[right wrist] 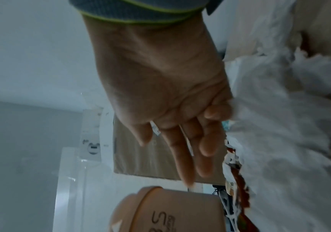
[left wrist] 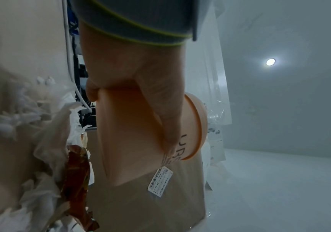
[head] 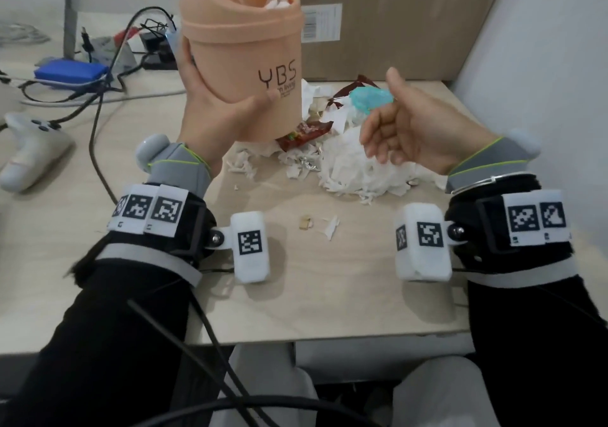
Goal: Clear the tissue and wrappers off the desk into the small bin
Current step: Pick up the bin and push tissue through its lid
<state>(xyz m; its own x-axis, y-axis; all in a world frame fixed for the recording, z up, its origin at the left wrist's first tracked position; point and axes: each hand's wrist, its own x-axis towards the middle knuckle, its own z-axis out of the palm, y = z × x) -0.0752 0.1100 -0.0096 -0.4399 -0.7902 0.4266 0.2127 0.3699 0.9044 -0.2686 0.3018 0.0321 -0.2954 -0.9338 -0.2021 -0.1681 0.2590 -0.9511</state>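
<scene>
gripping the small bin (head: pixel 243 48) at upper centre, left hand (head: pixel 214 104) lifts it above the desk edge (head: pixel 329 334); right hand (head: pixel 414 130) hovers loosely curled, holding nothing, over the tissue (head: pixel 348 166).

The peach small bin (head: pixel 243 48), printed YBS, is lifted off the desk (head: pixel 329 295) within the left fingers (head: pixel 263 100), white scraps showing in its top; shredded white tissue (head: pixel 348 170) and red wrappers (head: pixel 306 133) lie heaped below the right fingers (head: pixel 371 140)
</scene>
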